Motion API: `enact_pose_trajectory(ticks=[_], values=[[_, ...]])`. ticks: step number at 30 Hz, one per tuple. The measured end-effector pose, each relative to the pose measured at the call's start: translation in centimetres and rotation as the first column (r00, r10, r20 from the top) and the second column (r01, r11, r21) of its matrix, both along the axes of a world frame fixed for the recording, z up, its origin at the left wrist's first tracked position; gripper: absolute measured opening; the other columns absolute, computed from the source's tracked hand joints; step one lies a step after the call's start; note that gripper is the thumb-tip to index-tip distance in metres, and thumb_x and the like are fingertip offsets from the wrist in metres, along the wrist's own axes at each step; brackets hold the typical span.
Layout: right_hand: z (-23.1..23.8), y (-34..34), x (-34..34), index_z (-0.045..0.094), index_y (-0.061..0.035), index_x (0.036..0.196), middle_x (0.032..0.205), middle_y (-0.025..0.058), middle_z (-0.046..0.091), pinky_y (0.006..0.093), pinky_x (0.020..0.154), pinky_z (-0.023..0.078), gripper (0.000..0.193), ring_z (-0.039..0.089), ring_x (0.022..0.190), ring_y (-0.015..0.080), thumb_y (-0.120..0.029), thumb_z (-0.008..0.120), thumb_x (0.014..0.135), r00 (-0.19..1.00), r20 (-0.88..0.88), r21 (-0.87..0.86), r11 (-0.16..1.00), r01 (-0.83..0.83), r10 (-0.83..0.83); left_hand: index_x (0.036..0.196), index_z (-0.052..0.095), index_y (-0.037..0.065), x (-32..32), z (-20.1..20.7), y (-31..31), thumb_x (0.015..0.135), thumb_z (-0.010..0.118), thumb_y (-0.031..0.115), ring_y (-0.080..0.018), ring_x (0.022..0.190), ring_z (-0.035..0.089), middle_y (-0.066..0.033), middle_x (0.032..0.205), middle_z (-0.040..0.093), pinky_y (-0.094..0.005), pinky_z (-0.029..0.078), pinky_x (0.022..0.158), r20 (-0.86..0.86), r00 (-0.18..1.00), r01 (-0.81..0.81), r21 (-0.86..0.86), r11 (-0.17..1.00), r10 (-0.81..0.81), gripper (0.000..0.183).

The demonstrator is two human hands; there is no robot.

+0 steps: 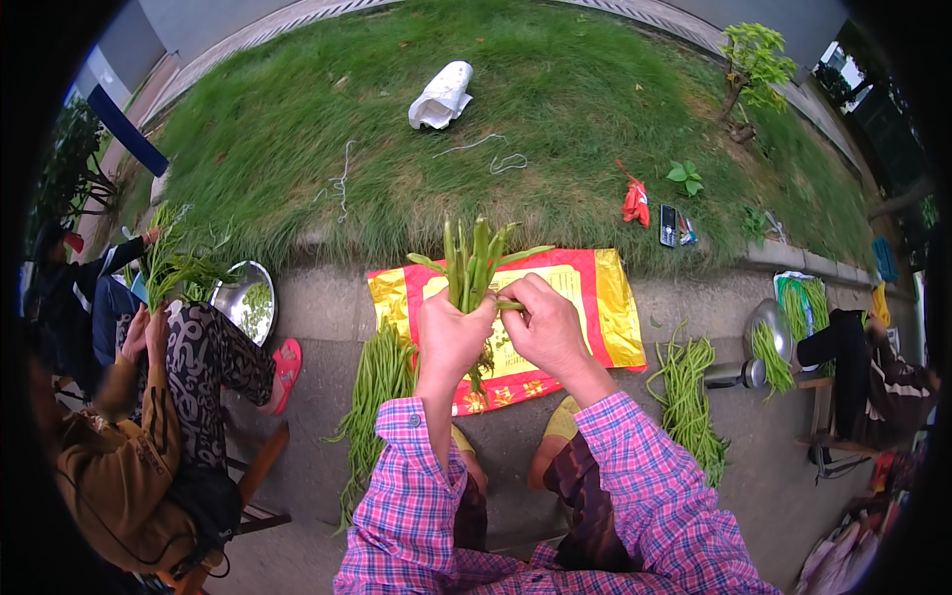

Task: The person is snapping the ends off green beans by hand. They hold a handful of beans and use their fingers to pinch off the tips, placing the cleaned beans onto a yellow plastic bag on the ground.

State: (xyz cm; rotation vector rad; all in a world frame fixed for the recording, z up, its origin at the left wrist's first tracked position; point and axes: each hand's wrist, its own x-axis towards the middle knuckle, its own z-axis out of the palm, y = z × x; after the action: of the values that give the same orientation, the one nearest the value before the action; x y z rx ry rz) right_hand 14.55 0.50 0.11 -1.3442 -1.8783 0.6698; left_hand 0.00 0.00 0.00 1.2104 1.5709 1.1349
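A bunch of green vegetable stems (pixel 474 266) stands upright in my left hand (pixel 448 332), its cut ends fanning out above the fist. Close beside it, my right hand (pixel 545 325) pinches one stem (pixel 510 305) between thumb and fingers. Beneath both hands a red and yellow plastic sheet (pixel 617 307) lies on the pavement, with some green scraps on it. To the left of the sheet is a heap of long green stems (pixel 372 407), and another heap (pixel 687 402) lies to its right.
At left, a person (pixel 129 466) holds leafy stalks beside a metal basin (pixel 260 322). Another person (pixel 883 377) sits at right near a metal bowl (pixel 769 327) and a lidded pot (pixel 729 375). On the grass lie a white bag (pixel 441 96), red bag (pixel 636 201) and phone (pixel 668 226).
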Motion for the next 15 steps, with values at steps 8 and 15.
enact_pose_trajectory(ticks=[8,15], values=[[-0.9,-0.1,-1.0,0.062,-0.0047,0.092,0.076,0.0020,0.056,0.0339,0.059,0.047,0.011,0.058,0.067,0.0177,-0.015,0.060,0.091,0.888,-0.435,-0.139,0.985,0.098,-0.150,0.088,0.065,-0.001,0.8,1.6,0.5,0.081,0.063,0.004,-0.0120,0.054,0.058,-0.0047,0.066,0.063,-0.0252,0.045,0.051,0.507,0.860,-0.031,-0.067,0.997,0.061,0.009],[-0.1,1.6,1.4,0.058,-0.0066,0.112,0.071,-0.0089,0.044,0.0165,0.046,0.027,0.023,0.033,0.054,-0.0009,-0.026,0.056,0.099,0.407,-0.804,-0.527,0.836,-0.152,-0.433,0.093,0.065,0.000,-0.8,1.4,0.3,0.086,0.069,0.009,-0.0126,0.055,0.059,-0.0068,0.072,0.065,-0.0248,0.047,0.052,0.645,0.763,0.042,-0.102,0.994,0.033,0.012]])
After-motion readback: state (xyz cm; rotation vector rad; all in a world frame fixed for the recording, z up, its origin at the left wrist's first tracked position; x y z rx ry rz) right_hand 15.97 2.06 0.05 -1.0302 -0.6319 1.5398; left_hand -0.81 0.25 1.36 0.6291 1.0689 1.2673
